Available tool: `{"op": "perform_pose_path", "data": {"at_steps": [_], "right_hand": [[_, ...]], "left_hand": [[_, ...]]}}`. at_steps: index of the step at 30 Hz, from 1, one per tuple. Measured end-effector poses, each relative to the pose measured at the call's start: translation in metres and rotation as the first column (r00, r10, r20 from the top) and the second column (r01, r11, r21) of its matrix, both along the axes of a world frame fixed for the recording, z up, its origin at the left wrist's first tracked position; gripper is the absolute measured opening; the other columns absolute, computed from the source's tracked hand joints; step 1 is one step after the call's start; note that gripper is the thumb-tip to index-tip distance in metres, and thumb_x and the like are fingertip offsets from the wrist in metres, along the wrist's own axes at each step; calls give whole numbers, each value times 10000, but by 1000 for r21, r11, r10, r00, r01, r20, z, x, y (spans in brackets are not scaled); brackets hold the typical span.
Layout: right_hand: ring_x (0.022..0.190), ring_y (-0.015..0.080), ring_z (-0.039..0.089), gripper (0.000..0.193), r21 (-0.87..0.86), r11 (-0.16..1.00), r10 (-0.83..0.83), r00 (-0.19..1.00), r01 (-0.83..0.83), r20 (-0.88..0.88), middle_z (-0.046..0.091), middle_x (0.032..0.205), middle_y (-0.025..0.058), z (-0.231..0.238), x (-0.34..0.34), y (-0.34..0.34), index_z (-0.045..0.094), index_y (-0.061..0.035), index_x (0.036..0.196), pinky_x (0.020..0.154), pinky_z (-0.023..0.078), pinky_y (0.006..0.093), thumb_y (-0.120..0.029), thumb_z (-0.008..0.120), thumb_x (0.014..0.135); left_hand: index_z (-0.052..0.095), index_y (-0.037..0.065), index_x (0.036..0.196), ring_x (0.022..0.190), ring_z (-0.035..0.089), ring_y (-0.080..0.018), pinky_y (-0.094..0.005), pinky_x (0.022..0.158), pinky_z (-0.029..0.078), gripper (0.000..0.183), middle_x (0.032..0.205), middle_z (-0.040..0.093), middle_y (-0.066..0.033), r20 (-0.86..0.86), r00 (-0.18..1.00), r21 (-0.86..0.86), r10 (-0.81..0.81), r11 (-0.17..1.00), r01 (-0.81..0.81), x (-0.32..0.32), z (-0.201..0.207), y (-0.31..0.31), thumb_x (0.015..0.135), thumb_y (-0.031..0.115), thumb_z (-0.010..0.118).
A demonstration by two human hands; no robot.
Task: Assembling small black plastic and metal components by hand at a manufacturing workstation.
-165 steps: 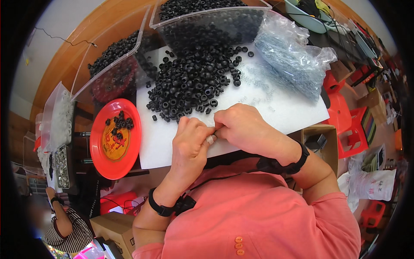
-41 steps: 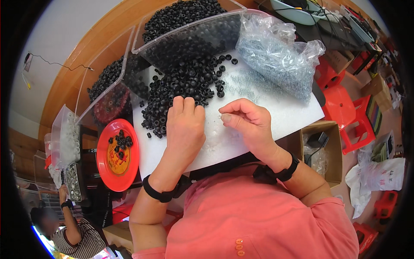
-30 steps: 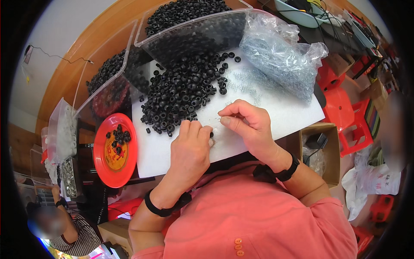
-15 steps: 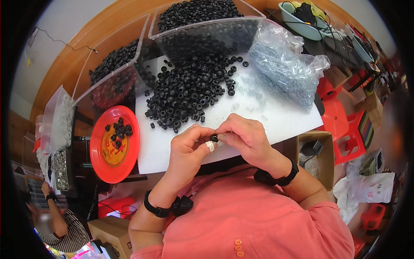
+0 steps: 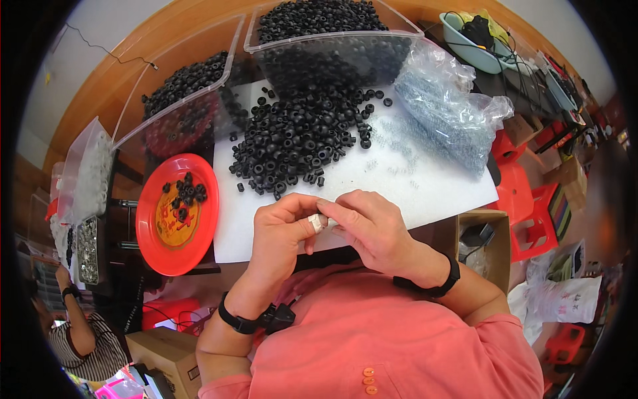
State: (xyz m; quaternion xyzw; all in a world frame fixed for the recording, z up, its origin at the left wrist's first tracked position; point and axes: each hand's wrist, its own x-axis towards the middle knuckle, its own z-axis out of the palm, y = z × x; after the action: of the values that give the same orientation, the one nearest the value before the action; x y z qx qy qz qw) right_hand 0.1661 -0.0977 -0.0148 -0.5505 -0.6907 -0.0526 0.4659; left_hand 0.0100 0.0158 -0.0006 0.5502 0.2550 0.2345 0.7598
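Observation:
In front of my chest, my left hand (image 5: 282,229) and my right hand (image 5: 375,226) meet above the near edge of a white sheet (image 5: 438,193). White tape (image 5: 317,223) wraps my left thumb. Both hands are closed, fingertips pressed together. The small black plastic part seen between them a moment ago is now covered by the fingers. Whether my right fingers hold anything of their own is hidden. Beyond my hands lies a heap of hollow black plastic parts (image 5: 292,143). To its right, tiny clear or silvery pieces (image 5: 399,149) are scattered on the sheet.
Clear bins (image 5: 332,33) of black parts stand behind the heap. A plastic bag (image 5: 442,106) of small silvery pieces rests at the right. A red plate (image 5: 207,229) holding several black parts sits left. A cardboard box (image 5: 502,239) and red stools (image 5: 525,219) are at right; another person (image 5: 86,339) is lower left.
My right fingers have shifted over the left fingertips, covering the black part that showed between them. The whole view has moved slightly.

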Motion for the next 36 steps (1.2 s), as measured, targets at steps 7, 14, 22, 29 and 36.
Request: {"op": "perform_pose_path", "data": {"at_steps": [7,14,22,29,36], "right_hand": [[735,250,631,377,-189,949,146,882,-253,-449,610,859,94,20,1,5,662,-67,1217,641,503,340,43,659,857],[692,249,667,205,-182,969,95,929,-169,-357,655,813,106,22,-13,17,667,-38,1049,615,517,334,40,660,859],[678,310,709,93,-287,872,-362,917,396,167,708,784,120,32,9,42,639,-66,821,563,522,423,-140,687,851],[659,307,702,102,-329,794,-371,836,511,403,688,732,135,20,-3,63,666,-52,813,569,540,438,-150,692,821],[704,275,635,97,-92,916,-294,812,390,504,596,795,87,8,1,55,609,-62,782,613,491,398,-121,677,746]], "left_hand": [[712,-47,1067,646,591,-88,-218,494,455,175,894,716,-79,40,995,84,95,992,-98,-14,0,3,898,-28,669],[704,-54,1101,723,612,-108,-223,532,483,189,922,711,-101,108,989,13,100,995,-102,-21,-5,5,922,-16,655],[695,-59,1131,782,621,-125,-228,528,490,211,941,700,-112,117,991,20,71,997,-74,-24,-7,9,932,-8,645],[691,-64,1133,787,626,-128,-237,565,495,214,950,701,-113,134,988,-6,78,997,-77,-23,-8,5,929,-18,648],[688,-68,1119,763,626,-130,-240,570,495,202,947,701,-121,144,988,-10,55,998,-54,-25,-9,8,928,-18,647]]}}
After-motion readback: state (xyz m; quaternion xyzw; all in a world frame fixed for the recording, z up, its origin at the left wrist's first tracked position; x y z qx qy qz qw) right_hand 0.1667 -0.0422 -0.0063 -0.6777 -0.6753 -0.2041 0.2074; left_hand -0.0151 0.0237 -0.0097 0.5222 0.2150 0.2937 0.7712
